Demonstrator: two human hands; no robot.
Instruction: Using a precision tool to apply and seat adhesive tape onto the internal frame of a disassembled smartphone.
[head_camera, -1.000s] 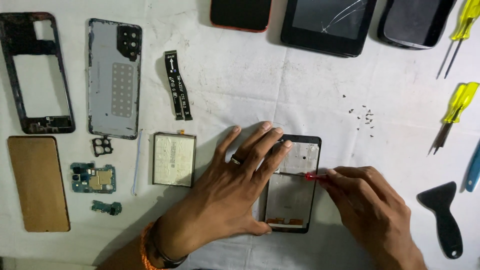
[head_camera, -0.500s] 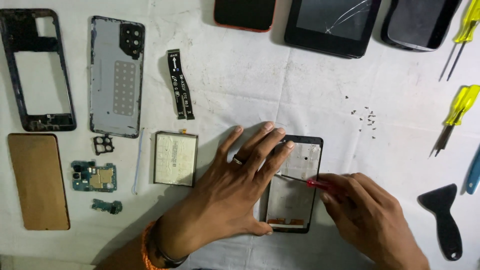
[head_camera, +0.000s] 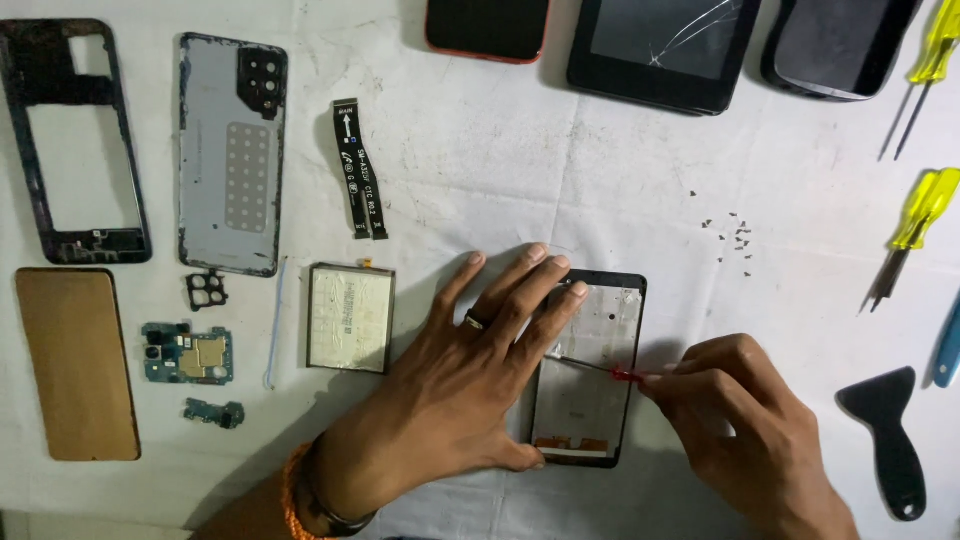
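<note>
A stripped phone frame with a silvery inner plate (head_camera: 600, 330) lies face up near the table's front edge. My left hand (head_camera: 470, 385) is spread flat on its left side, fingers reaching to the top edge and thumb at the bottom corner. My right hand (head_camera: 750, 435) grips a small red-handled screwdriver (head_camera: 595, 368), its thin shaft pointing left with the tip on the plate's middle, close to my left fingers. A flat battery (head_camera: 348, 318) rests just left of my left hand.
Laid out on the white cloth: a black mid-frame (head_camera: 75, 140), grey back cover (head_camera: 230, 150), flex cable (head_camera: 358, 168), brown panel (head_camera: 75, 362), small circuit boards (head_camera: 188, 352), loose screws (head_camera: 728, 232). Three devices line the far edge. Yellow screwdrivers (head_camera: 915, 215) and a black pry tool (head_camera: 890, 440) lie right.
The screwdriver has dropped from the frame's upper right edge to the middle of the plate, with my right hand following. My left hand has stayed pressed on the frame.
</note>
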